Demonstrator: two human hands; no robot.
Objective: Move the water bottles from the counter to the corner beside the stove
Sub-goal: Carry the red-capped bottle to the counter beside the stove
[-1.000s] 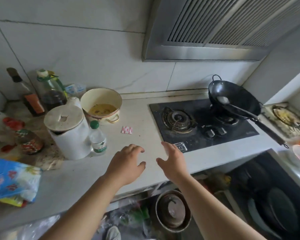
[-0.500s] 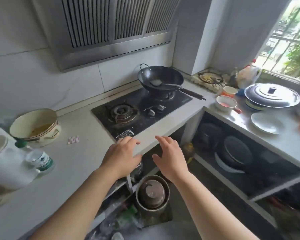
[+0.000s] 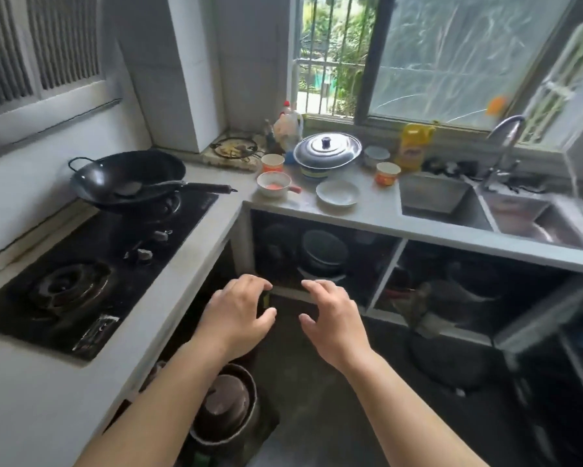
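Observation:
My left hand and my right hand hover side by side in front of me, over the floor by the counter's inner corner, fingers spread and curled, holding nothing. The black gas stove lies at the left with a black wok on its far burner. Past the wok, the corner beside the stove holds a stained trivet. A plastic bottle with a red cap stands near the window at that corner. No small water bottle shows in this view.
On the counter under the window are a steel-lidded pot, bowls, paper cups, a white plate and a yellow bottle. The sink and tap are at right. Pots fill the open shelves below; a clay pot stands on the floor.
The view has swung right, from the left counter with the kettle and the green-capped water bottle to the stove corner and sink. Both hands stayed open and moved off the counter edge.

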